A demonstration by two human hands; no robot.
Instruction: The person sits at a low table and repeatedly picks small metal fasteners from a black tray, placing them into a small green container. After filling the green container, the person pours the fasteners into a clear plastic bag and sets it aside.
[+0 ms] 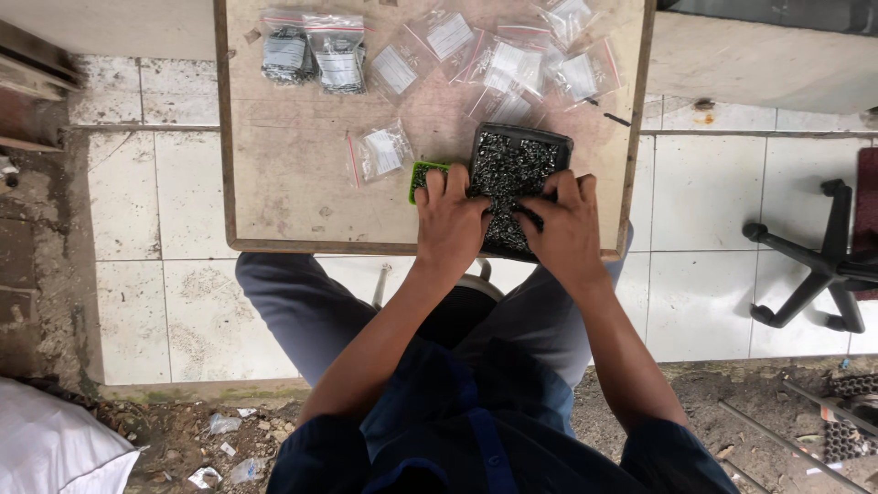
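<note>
A black tray (pixel 565 143) full of small dark metal screws (pixel 512 165) lies on a wooden table (pixel 293 183) near its front edge. My left hand (pixel 450 221) rests on the tray's left side, fingers curled into the screws. My right hand (pixel 567 224) lies on the tray's right side, fingers bent among the screws too. A small green tray (pixel 419 174) peeks out just left of my left hand. Whether either hand pinches a screw is hidden by the fingers.
Several clear zip bags (pixel 384 151) with paper slips lie across the table's far half; two at the far left (pixel 315 50) hold dark screws. A black chair base (pixel 814 265) stands on the tiled floor to the right. My knees sit under the table.
</note>
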